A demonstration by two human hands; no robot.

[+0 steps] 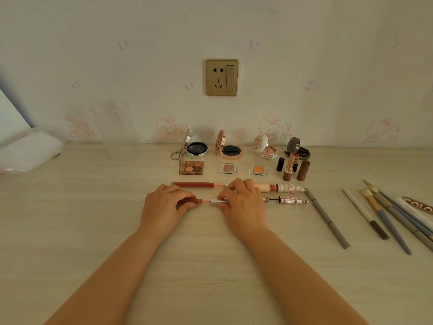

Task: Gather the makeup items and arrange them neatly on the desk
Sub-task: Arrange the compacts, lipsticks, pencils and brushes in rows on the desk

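right now both hands work one lip gloss [206, 201] lying on the counter [93, 219]: the left hand [164, 205] grips its red tube, the right hand [241, 202] pinches the silver cap, pulled apart. just beyond lies another red gloss [192, 184]; open compacts [230, 148] line the far wall, brushes [386, 219] lie at right.

Home bedroom: cartoon-cat wallpaper [168, 127], makeup-covered desk [93, 207].

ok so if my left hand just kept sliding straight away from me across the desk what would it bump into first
Probably the red lip gloss tube lying crosswise just beyond the left hand, which now grips the tube end of an opened lip gloss. Past it sits the eyeshadow palette. Depth is hard to judge from this view.
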